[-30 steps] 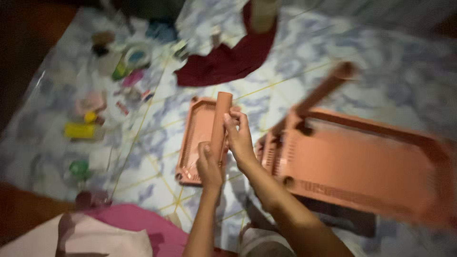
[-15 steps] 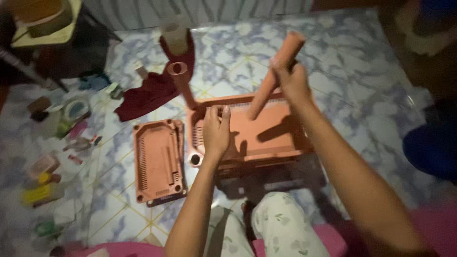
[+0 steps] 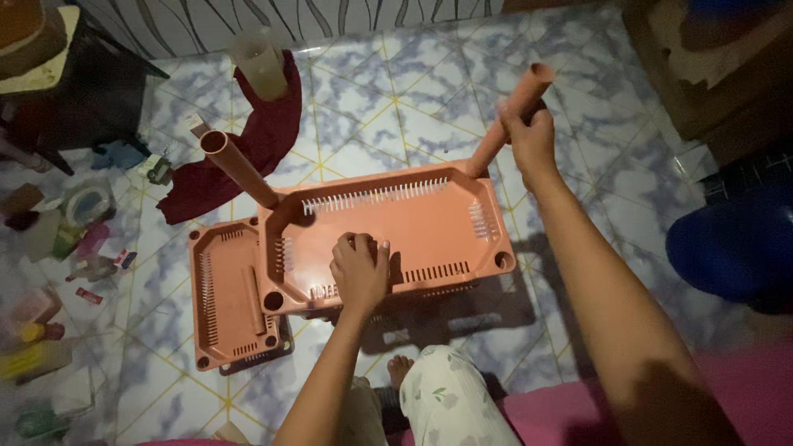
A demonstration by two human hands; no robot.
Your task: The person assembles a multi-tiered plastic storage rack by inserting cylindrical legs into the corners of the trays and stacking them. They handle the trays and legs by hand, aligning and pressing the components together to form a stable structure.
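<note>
Clutter on a marbled tile floor (image 3: 396, 91)
A dark red cloth (image 3: 248, 157) lies under a pale plastic cup (image 3: 260, 62); small bottles (image 3: 49, 248) scatter left, a blue tub (image 3: 735, 248) right.

A marbled tile floor (image 3: 413, 91) carries two terracotta plastic shelf trays (image 3: 227, 297) – plus a dark red cloth (image 3: 248, 153) and small clutter (image 3: 66, 239) along its left edge.

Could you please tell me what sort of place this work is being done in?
Probably a room in a home, with the person sitting on the floor. The marbled tile floor, the small bottles and containers scattered at the left, and a dark red cloth lying on the tiles suggest it.
</note>
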